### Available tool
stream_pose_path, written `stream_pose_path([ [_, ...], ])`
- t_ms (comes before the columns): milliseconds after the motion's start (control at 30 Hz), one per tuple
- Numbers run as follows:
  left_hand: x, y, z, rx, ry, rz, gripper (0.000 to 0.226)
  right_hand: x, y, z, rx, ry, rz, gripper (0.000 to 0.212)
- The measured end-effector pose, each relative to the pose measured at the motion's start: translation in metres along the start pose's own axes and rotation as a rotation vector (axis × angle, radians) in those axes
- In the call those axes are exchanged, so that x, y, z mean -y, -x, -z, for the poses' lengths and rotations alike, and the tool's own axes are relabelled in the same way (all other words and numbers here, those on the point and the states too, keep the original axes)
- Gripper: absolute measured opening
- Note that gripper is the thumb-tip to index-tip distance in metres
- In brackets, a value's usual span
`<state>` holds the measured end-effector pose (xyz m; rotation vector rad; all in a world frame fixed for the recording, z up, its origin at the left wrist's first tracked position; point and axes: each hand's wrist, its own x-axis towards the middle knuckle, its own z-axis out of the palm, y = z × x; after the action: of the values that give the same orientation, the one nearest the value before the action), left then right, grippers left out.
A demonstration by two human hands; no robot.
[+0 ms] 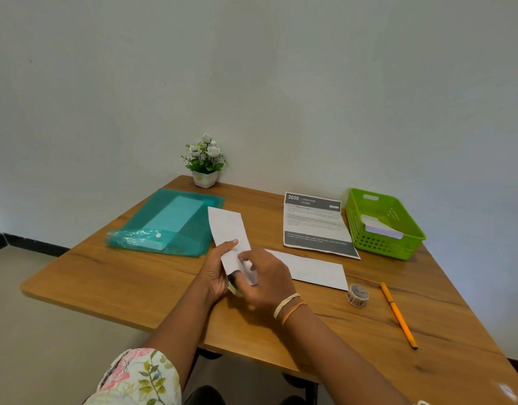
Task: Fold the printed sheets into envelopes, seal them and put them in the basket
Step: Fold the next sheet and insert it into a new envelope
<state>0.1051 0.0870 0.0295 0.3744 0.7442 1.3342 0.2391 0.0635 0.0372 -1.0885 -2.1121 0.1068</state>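
Observation:
A folded white sheet (229, 229) stands tilted above the table's middle, held at its lower end by both hands. My left hand (215, 270) grips its left edge with the thumb across the front. My right hand (266, 280) pinches the lower right part of the same sheet. A white envelope (313, 268) lies flat on the table just right of my hands. One printed sheet (316, 225) headed "2659" lies flat beyond it. The green basket (398, 247) stands at the right with a white envelope (380, 228) inside.
A teal plastic folder (170, 223) lies at the left of the wooden table (106, 276). A patterned tape roll (357, 295) and an orange pen (398, 314) lie at the right front. A small potted flower (205, 162) stands at the back against the wall.

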Motion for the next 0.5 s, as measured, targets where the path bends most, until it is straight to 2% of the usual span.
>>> stream_pose_path([
  [67,-0.002,-0.002,-0.001,0.007,0.02,0.003,0.042,-0.007,0.001,0.008,0.002,-0.138,-0.113,0.035],
  [167,-0.004,-0.001,-0.005,0.025,0.051,0.044,0.032,-0.032,-0.007,0.021,-0.027,-0.096,-0.329,0.029],
  [233,-0.006,-0.002,-0.007,0.024,0.064,0.101,0.043,-0.053,-0.016,0.031,0.16,0.046,-0.478,0.046],
  [333,-0.01,-0.008,-0.006,0.015,0.068,0.127,0.059,-0.073,-0.024,0.043,0.485,0.227,-0.593,0.076],
  [400,-0.014,-0.012,-0.005,0.014,0.09,0.131,0.062,-0.079,-0.027,0.044,0.576,0.263,-0.599,0.076],
  [500,-0.016,-0.02,0.001,0.007,0.167,0.124,0.063,-0.084,-0.033,0.042,0.623,0.376,-0.591,0.08],
])
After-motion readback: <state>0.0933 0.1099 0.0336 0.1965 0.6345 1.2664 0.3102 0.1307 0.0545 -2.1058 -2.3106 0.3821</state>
